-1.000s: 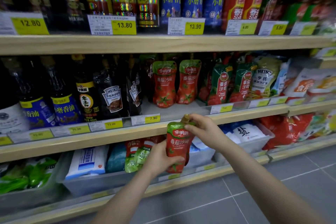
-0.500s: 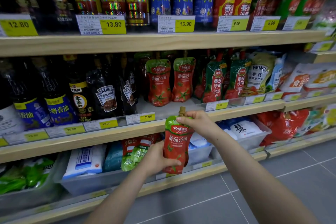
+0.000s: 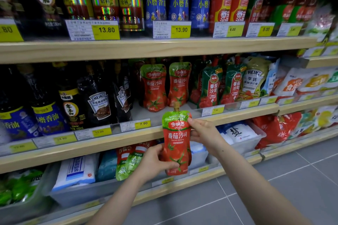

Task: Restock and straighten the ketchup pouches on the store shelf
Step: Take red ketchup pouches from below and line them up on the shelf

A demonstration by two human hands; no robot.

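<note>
We hold the pouch (image 3: 176,140) upright in front of the middle shelf (image 3: 117,142), our left hand (image 3: 155,162) pinching its lower edge and our right hand (image 3: 204,133) pinching its upper side, just below two matching pouches (image 3: 164,86) standing on that shelf.

Above your fingers you see dark sesame oil bottles (image 3: 105,3) and blue-labelled bottles (image 3: 180,3), with price tags 13.80 (image 3: 106,30) and 13.90 (image 3: 181,29). Left of your fingers stand black Heinz pepper sauce pouches (image 3: 99,105). Right of your fingers, a white salt bag (image 3: 237,132) lies in a clear bin. Grey floor tiles (image 3: 265,188) are below.
</note>
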